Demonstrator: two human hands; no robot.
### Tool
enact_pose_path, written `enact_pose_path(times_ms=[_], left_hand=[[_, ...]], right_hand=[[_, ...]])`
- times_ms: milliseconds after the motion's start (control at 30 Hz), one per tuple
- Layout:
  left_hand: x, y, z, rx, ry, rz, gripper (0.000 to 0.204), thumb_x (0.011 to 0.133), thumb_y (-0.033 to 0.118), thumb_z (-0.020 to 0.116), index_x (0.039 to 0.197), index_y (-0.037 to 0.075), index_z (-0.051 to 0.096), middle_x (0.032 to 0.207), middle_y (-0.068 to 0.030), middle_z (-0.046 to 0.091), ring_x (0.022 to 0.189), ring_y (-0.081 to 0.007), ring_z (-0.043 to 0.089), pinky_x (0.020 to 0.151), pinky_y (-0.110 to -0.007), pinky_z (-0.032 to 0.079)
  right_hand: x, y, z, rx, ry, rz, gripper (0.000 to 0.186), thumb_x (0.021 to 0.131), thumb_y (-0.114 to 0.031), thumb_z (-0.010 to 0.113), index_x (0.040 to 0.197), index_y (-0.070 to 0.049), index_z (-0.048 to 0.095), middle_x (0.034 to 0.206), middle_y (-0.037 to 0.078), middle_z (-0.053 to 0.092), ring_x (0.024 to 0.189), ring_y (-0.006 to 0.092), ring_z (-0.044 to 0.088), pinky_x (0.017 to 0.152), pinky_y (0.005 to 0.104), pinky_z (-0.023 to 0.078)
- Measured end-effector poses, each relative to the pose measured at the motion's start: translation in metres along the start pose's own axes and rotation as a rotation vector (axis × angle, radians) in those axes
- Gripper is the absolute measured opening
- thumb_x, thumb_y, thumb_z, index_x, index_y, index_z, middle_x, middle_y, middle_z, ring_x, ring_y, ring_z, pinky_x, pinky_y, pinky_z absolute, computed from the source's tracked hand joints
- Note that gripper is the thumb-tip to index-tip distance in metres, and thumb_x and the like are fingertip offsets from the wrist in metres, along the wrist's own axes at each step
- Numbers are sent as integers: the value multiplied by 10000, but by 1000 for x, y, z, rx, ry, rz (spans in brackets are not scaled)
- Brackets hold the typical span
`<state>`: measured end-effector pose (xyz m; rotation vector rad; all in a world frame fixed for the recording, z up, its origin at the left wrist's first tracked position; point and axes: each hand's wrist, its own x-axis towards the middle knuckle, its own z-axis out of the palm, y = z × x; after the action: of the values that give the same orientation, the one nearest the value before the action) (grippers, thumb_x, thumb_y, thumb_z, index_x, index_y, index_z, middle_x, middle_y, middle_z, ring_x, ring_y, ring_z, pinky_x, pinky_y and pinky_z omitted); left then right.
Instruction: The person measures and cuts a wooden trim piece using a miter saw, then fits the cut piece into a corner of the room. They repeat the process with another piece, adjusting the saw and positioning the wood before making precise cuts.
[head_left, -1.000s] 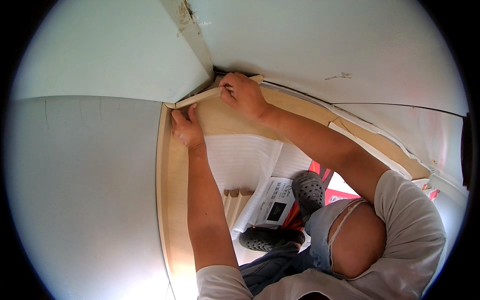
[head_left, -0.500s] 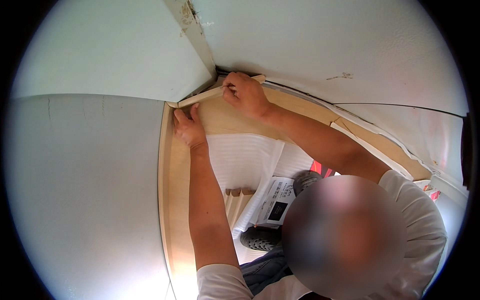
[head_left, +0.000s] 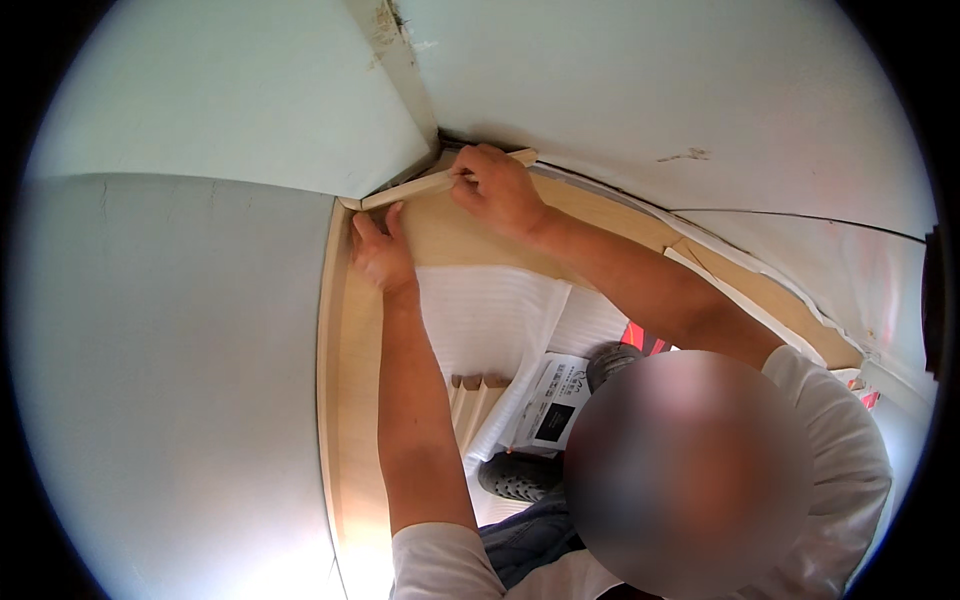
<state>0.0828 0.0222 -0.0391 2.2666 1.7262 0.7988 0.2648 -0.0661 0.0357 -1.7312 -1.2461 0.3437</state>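
Observation:
A narrow pale wooden strip (head_left: 418, 187) slants along the top edge of a light wood panel (head_left: 440, 235), up in the corner where the walls meet. My right hand (head_left: 498, 195) is closed around this strip near its far right end, with the fingers curled and partly hidden. My left hand (head_left: 383, 252) is below the strip's left end, thumb raised and apart from the bent fingers. Its fingertips touch the area by the joint, where a second wooden strip (head_left: 328, 300) runs down along the left wall.
Pale walls (head_left: 170, 330) close in at left and behind the corner. White foam sheeting (head_left: 475, 305) lies below the panel, with several wood pieces (head_left: 470, 400) and a printed white carton (head_left: 550, 405) on it. Dark shoes (head_left: 520, 477) stand beside the carton.
The whole view has shifted very slightly. Both hands keep the same places against the wooden strip, which has not visibly moved in the corner.

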Motion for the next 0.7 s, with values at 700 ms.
enact_pose_path(times_ms=[700], left_hand=[[-17, 41, -31, -98, 3, 42, 424, 860, 327, 750, 1089, 31, 552, 917, -125, 614, 867, -325, 597, 746, -459, 492]], right_hand=[[-134, 6, -113, 138, -413, 220, 173, 1028, -210, 484, 1113, -77, 555, 772, 98, 667, 696, 294, 665, 657, 406, 521]])
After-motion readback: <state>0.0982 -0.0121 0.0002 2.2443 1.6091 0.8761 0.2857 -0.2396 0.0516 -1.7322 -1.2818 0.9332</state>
